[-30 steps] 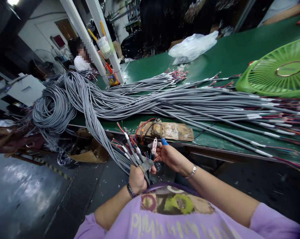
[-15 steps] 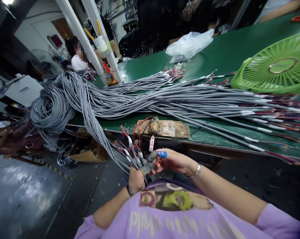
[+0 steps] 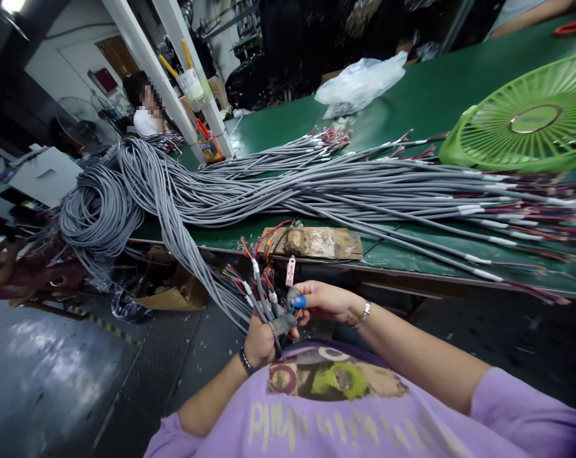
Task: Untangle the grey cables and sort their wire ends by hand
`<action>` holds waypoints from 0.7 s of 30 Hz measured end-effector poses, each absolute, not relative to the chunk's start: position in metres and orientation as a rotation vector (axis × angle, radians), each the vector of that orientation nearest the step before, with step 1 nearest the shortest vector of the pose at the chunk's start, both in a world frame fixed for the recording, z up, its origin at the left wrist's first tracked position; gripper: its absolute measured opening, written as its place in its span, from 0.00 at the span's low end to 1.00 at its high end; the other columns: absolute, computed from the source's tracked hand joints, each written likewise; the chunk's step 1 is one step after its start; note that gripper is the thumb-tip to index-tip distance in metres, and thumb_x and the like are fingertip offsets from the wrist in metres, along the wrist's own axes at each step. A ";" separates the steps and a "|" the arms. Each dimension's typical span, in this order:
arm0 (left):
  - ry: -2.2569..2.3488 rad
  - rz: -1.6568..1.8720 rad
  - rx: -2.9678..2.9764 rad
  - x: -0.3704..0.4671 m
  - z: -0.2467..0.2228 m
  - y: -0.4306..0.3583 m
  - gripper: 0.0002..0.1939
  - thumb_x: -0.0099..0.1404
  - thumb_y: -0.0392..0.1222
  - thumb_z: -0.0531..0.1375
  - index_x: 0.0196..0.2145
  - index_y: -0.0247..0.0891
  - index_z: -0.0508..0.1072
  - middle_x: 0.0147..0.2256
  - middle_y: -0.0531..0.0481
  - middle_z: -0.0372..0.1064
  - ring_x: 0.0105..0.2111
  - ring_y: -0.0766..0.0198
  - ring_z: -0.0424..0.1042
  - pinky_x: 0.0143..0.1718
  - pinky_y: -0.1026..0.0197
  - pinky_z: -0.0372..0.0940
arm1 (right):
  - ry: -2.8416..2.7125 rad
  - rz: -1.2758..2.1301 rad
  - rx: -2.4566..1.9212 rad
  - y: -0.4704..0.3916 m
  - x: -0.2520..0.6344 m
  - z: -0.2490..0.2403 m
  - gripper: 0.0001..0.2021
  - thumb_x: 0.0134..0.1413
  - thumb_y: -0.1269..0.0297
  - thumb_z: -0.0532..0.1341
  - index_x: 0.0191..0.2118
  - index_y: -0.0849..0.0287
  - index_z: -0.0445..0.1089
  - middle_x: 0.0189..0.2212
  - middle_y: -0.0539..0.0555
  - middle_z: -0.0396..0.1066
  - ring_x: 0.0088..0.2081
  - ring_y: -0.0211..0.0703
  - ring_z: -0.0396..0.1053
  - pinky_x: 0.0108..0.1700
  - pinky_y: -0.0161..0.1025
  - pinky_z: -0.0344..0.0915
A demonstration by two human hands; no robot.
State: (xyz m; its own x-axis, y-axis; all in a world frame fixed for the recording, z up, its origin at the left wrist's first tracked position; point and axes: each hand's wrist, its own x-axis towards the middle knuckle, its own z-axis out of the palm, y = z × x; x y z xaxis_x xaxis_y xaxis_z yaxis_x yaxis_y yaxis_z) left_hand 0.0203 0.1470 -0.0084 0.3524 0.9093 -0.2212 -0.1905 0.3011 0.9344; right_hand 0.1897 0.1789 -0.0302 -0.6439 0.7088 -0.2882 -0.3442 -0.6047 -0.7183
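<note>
My left hand [image 3: 260,342] is wrapped round a bunch of grey cables [image 3: 263,303], whose stripped ends fan upward with thin coloured wires [image 3: 237,278] and white sleeves. Grey tape covers its thumb. Close beside it, my right hand [image 3: 319,301] pinches thin coloured wires of one cable end, with blue tape on one finger and grey tape on another. The cables in the bunch run up to the large grey cable bundle [image 3: 249,197] lying along the green table [image 3: 431,102]. Exactly which wires sit between the right fingertips is hard to see.
A wooden block [image 3: 330,243] with a wired part sits at the table's near edge, a pink-white tag [image 3: 291,271] hanging below. A green fan [image 3: 521,121] and a plastic bag [image 3: 361,88] lie on the table. White posts [image 3: 173,76] rise behind; a cardboard box [image 3: 173,296] stands below.
My right hand has shifted slightly left and its fingers have closed in on the wires beside the bunch. My left hand keeps its hold; the view has moved a little.
</note>
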 end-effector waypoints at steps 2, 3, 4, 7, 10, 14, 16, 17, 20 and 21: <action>0.916 0.827 0.973 0.019 -0.005 0.148 0.13 0.49 0.46 0.67 0.19 0.32 0.74 0.14 0.50 0.67 0.14 0.69 0.62 0.20 0.65 0.59 | -0.844 2.221 -0.742 0.180 0.184 -0.030 0.17 0.33 0.58 0.73 0.25 0.65 0.68 0.19 0.50 0.72 0.20 0.31 0.67 0.27 0.30 0.65; 0.922 0.797 0.971 0.018 -0.004 0.148 0.14 0.49 0.46 0.67 0.20 0.32 0.74 0.14 0.51 0.67 0.14 0.69 0.62 0.19 0.65 0.59 | -0.837 2.206 -0.739 0.179 0.181 -0.030 0.18 0.33 0.58 0.73 0.24 0.65 0.68 0.18 0.50 0.72 0.19 0.30 0.66 0.26 0.29 0.64; 0.928 0.771 0.971 0.018 -0.004 0.149 0.13 0.48 0.46 0.67 0.21 0.31 0.74 0.14 0.51 0.67 0.14 0.69 0.62 0.19 0.66 0.59 | -0.826 2.191 -0.738 0.178 0.179 -0.029 0.18 0.34 0.58 0.72 0.24 0.65 0.67 0.18 0.49 0.72 0.19 0.30 0.66 0.25 0.29 0.63; 0.938 0.736 0.999 0.017 -0.005 0.149 0.13 0.49 0.46 0.67 0.20 0.31 0.74 0.13 0.51 0.66 0.14 0.69 0.63 0.20 0.65 0.59 | -0.760 2.141 -0.758 0.173 0.173 -0.028 0.18 0.35 0.57 0.72 0.23 0.64 0.66 0.17 0.48 0.70 0.18 0.29 0.64 0.24 0.29 0.61; 0.940 0.796 1.027 0.018 -0.007 0.149 0.15 0.50 0.46 0.66 0.17 0.32 0.73 0.13 0.50 0.66 0.16 0.67 0.65 0.22 0.64 0.60 | -0.682 2.098 -0.782 0.168 0.172 -0.026 0.18 0.36 0.56 0.71 0.24 0.63 0.66 0.18 0.47 0.69 0.18 0.30 0.64 0.24 0.29 0.63; 0.979 0.911 0.976 0.022 -0.008 0.150 0.15 0.51 0.46 0.65 0.16 0.33 0.72 0.15 0.50 0.67 0.17 0.66 0.66 0.21 0.64 0.60 | -0.560 2.055 -0.771 0.164 0.176 -0.024 0.16 0.40 0.57 0.70 0.26 0.62 0.66 0.21 0.48 0.70 0.18 0.29 0.63 0.24 0.30 0.66; 0.999 0.965 0.951 0.024 -0.008 0.151 0.14 0.50 0.46 0.65 0.16 0.33 0.71 0.14 0.51 0.66 0.17 0.67 0.65 0.21 0.64 0.59 | -0.525 2.059 -0.754 0.161 0.178 -0.025 0.14 0.42 0.58 0.69 0.27 0.62 0.67 0.21 0.49 0.70 0.18 0.29 0.63 0.24 0.31 0.67; 1.005 0.989 0.939 0.024 -0.007 0.151 0.14 0.50 0.45 0.65 0.15 0.33 0.71 0.14 0.51 0.66 0.16 0.68 0.64 0.21 0.65 0.59 | -0.520 2.070 -0.744 0.160 0.179 -0.026 0.13 0.43 0.59 0.69 0.28 0.62 0.67 0.21 0.49 0.70 0.18 0.29 0.63 0.24 0.31 0.67; 1.015 1.038 0.903 0.024 -0.006 0.152 0.11 0.50 0.41 0.64 0.16 0.33 0.71 0.15 0.51 0.67 0.17 0.69 0.64 0.21 0.66 0.58 | -0.510 2.076 -0.737 0.161 0.182 -0.032 0.12 0.48 0.59 0.66 0.28 0.63 0.67 0.20 0.49 0.69 0.19 0.30 0.63 0.25 0.32 0.67; 1.015 1.046 0.893 0.024 -0.006 0.153 0.10 0.49 0.40 0.64 0.16 0.33 0.71 0.15 0.51 0.67 0.17 0.69 0.64 0.22 0.66 0.58 | -0.489 2.057 -0.758 0.163 0.182 -0.034 0.12 0.49 0.58 0.65 0.27 0.63 0.67 0.20 0.50 0.69 0.19 0.31 0.63 0.25 0.32 0.67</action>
State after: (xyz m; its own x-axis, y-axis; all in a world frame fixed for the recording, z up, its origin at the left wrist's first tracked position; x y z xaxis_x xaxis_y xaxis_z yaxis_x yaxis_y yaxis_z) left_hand 0.0242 0.1525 -0.0056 0.1723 0.9592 -0.2244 -0.2531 0.2632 0.9310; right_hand 0.1825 0.1626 -0.0342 -0.4398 0.8344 -0.3321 -0.5954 -0.5477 -0.5877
